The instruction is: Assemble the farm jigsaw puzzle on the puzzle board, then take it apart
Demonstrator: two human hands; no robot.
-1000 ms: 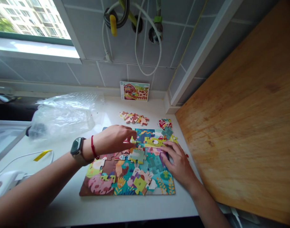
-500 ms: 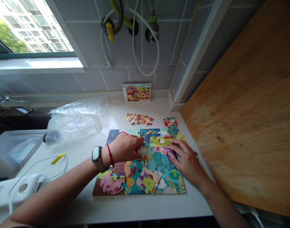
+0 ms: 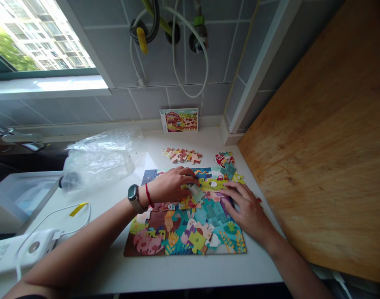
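Observation:
A colourful jigsaw puzzle [image 3: 174, 226] lies on the white counter, with several loose pieces on top of it. My left hand [image 3: 172, 185] reaches over its upper middle, fingers bent and thumb at a pale green puzzle piece [image 3: 196, 193]; its fingertips also come up to the left end of a joined green strip [image 3: 213, 184] with a sheep and a red tractor. The exact grip is partly hidden under the hand. At the strip's right end rests my right hand [image 3: 244, 207], fingers apart, thumb near a purple part of the puzzle.
Behind the puzzle lie a row of brown-and-cream pieces [image 3: 182, 155] and a small pile with a red barn [image 3: 224, 158]. A farm picture card [image 3: 179, 120] leans on the wall. Left are a clear plastic bag [image 3: 98, 158] and a white power strip [image 3: 26, 249]; a wooden panel [image 3: 327, 158] borders the right.
My left hand has moved slightly right and away from me, towards the strip's left end. The pale green piece has shifted and turned. My right hand has stayed nearly still.

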